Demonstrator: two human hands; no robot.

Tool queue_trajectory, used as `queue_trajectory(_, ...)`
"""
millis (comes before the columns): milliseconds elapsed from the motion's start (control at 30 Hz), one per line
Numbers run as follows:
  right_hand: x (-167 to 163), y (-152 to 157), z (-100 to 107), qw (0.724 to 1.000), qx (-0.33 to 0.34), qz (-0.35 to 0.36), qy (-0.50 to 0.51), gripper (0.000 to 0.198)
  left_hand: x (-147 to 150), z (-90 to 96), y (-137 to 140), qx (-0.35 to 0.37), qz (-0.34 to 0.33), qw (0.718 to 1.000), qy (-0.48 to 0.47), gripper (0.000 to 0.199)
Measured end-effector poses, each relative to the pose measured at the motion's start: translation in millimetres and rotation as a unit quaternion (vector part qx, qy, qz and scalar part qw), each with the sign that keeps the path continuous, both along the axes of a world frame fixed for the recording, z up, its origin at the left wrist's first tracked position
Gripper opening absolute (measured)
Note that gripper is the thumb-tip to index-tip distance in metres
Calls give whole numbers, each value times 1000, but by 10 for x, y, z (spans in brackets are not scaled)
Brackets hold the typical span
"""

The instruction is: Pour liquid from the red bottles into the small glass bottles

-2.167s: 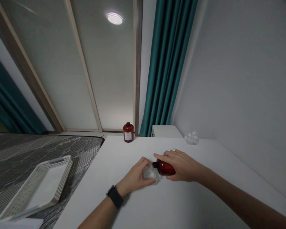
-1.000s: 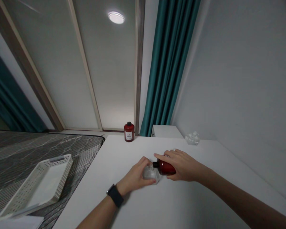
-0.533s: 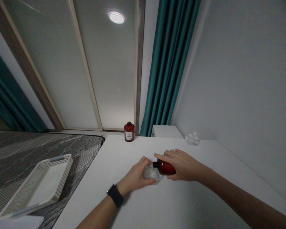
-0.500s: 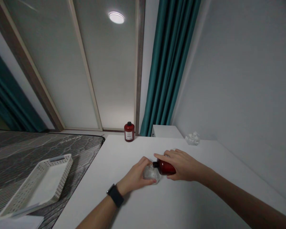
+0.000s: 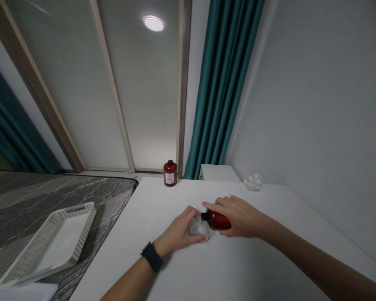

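Note:
My left hand, with a dark watch on its wrist, is wrapped round a clear glass container standing on the white table. My right hand grips a dark red bottle tipped on its side. The bottle's black neck points left and lies over the rim of the glass container. Whether any liquid flows from it, I cannot tell. At the table's far edge another dark red bottle stands upright, with a white label and a black cap.
A crumpled clear plastic piece lies at the far right of the table. Beyond the edge is a white cabinet. To the left, a white perforated basket rests on a grey striped surface. A wall borders the right side.

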State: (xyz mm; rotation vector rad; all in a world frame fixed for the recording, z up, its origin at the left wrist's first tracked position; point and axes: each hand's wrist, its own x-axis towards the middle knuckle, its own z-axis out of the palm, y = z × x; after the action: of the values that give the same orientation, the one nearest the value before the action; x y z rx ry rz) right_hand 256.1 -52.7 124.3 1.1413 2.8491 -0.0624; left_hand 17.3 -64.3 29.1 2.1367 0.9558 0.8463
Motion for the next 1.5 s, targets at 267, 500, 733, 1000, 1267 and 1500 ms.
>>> queue_trajectory(267, 0, -3, 5, 1000, -4, -2, 3, 84, -5, -38, 13, 6, -2, 1000, -2, 43)
queue_trajectory(500, 1, 4, -6, 1000, -1, 1, 1, 85, 0, -51, 16, 9, 2, 1000, -2, 44)
queue_trajectory(733, 4, 13, -15, 1000, 2, 5, 2, 84, 0, -51, 17, 13, -3, 1000, -3, 45)
queue_trajectory(1000, -6, 5, 20, 1000, 0, 7, -1, 83, -3, -18, 12, 5, -3, 1000, 6, 45)
queue_trajectory(1267, -2, 6, 14, 1000, -2, 6, 0, 84, -2, -32, 14, 1, 0, 1000, -2, 44)
queue_trajectory(1500, -10, -2, 22, 1000, 7, 8, -9, 84, 2, -10, 8, -1, 3, 1000, 5, 43)
